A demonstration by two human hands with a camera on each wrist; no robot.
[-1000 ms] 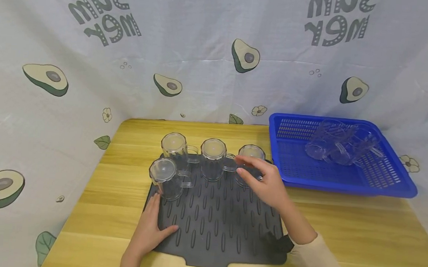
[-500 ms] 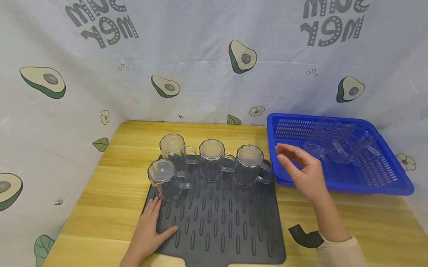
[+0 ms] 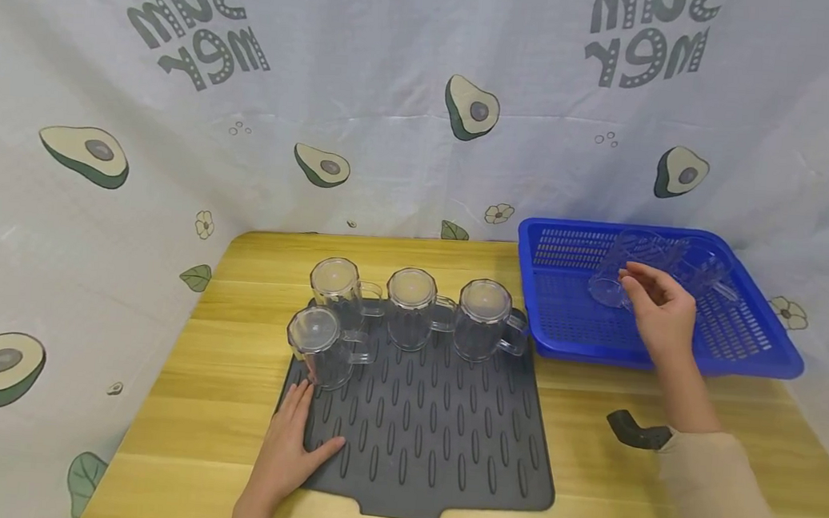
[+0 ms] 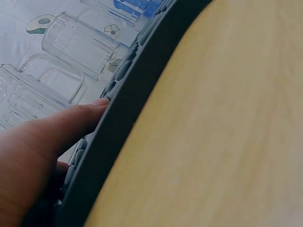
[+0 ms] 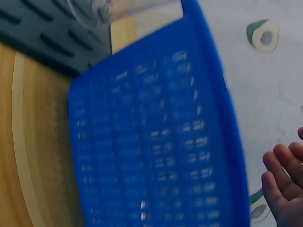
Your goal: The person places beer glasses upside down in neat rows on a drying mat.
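My left hand [image 3: 287, 451] rests on the left edge of the dark grey ribbed drying mat [image 3: 439, 429], thumb spread over the ribs. Its fingertips lie right by the base of a clear glass mug [image 3: 321, 349] standing upside down. Over the blue basket [image 3: 581, 354] hangs my right hand [image 3: 663, 316], its fingers loosely bent with nothing between them. Clear glass mugs [image 3: 606, 288] lie in that basket, partly hidden behind the hand. In the right wrist view, relaxed fingers [image 5: 279, 175] show beside the basket's rim.
More upside-down mugs stand along the back of the mat: one at left [image 3: 337, 282], one in the middle [image 3: 411, 307], one at right [image 3: 482, 320], handles pointing right. A wooden table [image 3: 195, 404] carries everything, with a patterned curtain [image 3: 397, 89] behind.
My right hand has left the right-hand mug on the mat and travelled right, over the basket. My left hand stays on the mat's edge.
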